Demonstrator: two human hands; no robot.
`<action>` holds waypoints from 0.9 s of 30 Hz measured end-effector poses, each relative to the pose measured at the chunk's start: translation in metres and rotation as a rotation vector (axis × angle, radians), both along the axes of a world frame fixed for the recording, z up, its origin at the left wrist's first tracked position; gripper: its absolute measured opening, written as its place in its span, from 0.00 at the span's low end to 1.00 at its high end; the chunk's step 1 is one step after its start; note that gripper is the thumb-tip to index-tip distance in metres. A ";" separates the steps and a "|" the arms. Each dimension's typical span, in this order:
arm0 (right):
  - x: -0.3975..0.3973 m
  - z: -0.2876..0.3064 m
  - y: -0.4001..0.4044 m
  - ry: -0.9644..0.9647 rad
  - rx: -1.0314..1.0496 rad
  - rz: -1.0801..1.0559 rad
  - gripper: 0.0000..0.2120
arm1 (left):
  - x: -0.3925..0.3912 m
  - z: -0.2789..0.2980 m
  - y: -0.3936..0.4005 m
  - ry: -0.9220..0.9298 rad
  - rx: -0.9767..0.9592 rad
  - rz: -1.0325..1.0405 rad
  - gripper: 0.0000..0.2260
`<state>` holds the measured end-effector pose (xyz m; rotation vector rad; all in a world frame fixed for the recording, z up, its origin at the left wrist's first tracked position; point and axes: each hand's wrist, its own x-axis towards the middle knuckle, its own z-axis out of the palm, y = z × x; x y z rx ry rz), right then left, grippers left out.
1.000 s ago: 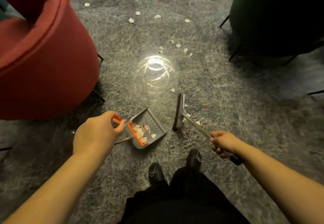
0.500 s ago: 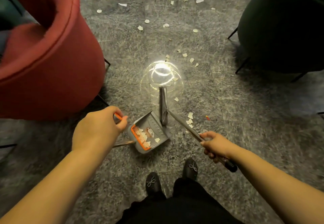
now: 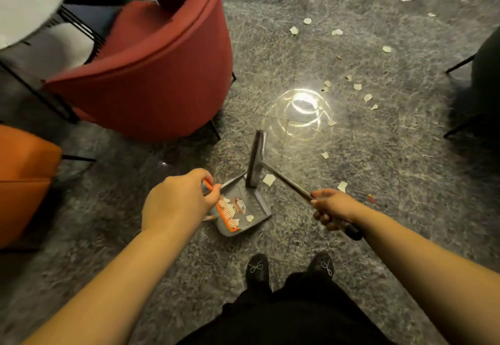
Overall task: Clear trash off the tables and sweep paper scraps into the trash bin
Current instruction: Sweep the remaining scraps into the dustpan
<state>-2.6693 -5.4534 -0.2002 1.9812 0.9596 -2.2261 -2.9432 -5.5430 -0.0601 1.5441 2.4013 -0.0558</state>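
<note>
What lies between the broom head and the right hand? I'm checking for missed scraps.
Head view: the broom's handle spans it, one paper scrap beside the broom head, near the right hand.

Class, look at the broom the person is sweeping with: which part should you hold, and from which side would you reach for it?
Hold the broom at the dark grip on the handle's near end, where the right hand grips it. Reach from the sweeper's side: the handle slants up and back from the head on the floor by the dustpan, so that end is raised and free.
</note>
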 end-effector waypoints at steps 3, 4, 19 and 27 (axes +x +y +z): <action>-0.006 -0.010 0.001 -0.023 -0.026 0.018 0.17 | -0.003 -0.005 -0.006 0.000 -0.028 0.022 0.10; -0.005 -0.012 0.000 -0.037 -0.026 0.033 0.17 | -0.005 -0.006 -0.006 -0.003 -0.024 0.037 0.10; 0.118 -0.012 -0.006 -0.163 -0.062 -0.078 0.20 | 0.067 -0.004 0.035 -0.059 -0.001 -0.084 0.10; 0.199 -0.002 -0.010 -0.194 -0.069 -0.242 0.19 | 0.138 -0.005 0.067 -0.088 0.020 -0.147 0.09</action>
